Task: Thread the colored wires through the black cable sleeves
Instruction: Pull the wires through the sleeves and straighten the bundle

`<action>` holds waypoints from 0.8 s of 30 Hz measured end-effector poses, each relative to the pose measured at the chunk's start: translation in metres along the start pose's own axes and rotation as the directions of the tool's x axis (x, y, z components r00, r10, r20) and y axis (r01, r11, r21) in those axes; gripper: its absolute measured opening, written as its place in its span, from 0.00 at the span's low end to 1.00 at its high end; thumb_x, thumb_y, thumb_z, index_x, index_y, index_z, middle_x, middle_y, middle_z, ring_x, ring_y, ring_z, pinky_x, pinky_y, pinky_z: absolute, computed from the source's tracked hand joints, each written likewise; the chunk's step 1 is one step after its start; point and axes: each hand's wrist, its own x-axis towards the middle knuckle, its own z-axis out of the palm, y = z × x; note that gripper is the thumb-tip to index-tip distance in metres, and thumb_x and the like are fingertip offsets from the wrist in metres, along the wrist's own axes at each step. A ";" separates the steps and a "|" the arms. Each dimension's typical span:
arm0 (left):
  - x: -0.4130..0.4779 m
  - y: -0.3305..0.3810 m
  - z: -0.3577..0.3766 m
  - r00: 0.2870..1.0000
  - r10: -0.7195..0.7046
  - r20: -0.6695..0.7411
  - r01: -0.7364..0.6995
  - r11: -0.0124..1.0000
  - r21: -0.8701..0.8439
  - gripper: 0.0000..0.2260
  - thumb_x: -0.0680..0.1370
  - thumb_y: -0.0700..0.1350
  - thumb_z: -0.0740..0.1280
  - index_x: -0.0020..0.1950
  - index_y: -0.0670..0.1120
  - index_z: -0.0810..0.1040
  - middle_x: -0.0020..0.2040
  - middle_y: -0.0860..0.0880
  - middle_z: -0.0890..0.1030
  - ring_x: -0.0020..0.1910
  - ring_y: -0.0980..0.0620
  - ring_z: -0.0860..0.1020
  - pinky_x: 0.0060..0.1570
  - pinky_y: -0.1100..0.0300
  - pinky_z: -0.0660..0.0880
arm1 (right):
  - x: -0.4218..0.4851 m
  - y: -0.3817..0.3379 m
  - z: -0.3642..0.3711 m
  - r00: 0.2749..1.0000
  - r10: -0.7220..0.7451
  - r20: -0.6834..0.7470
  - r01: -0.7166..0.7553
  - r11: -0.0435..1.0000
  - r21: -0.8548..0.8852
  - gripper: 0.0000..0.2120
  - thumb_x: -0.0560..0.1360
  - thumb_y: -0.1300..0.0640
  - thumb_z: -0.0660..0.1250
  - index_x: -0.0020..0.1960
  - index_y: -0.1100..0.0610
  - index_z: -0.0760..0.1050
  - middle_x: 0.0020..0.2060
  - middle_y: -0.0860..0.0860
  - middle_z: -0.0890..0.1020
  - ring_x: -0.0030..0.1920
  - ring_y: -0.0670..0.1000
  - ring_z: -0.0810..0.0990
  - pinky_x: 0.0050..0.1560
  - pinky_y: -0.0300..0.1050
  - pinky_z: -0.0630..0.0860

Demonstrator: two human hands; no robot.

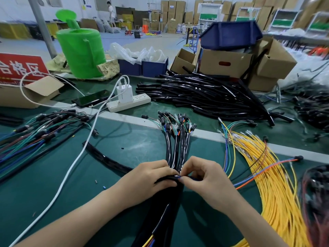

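Gripping a black sleeve (164, 178) in the left hand (151, 177), with fingers curled tight round its end, low and centre over the desk (124, 136). Pinching a blue wire (180, 177) between thumb and forefinger of the right hand (204, 180), right at the sleeve's mouth; can't tell whether the tip is inside. Working directly over a bundle (178, 145) of sleeved leads, fanned away across the desk with black connectors at the far end. Just to the right, looking at a thick sheaf of yellow wires (267, 175), with orange and blue strands crossing it. Off to the left, seeing mixed wires (35, 132) and a white cable (71, 168) trailing up to a power strip (128, 103) beside a phone (90, 99). Farther back, spotting a heap of black sleeves (213, 93), cardboard boxes (224, 63) and a green watering can (81, 50).
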 end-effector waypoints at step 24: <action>0.002 0.004 0.004 0.999 -0.013 -0.042 0.011 0.999 -0.030 0.09 0.75 0.44 0.69 0.50 0.39 0.81 0.39 0.48 0.78 0.37 0.57 0.74 0.41 0.72 0.68 | -0.002 -0.006 0.002 0.996 -0.084 0.029 0.082 0.994 0.075 0.10 0.71 0.70 0.67 0.44 0.55 0.75 0.36 0.51 0.78 0.31 0.45 0.72 0.35 0.36 0.69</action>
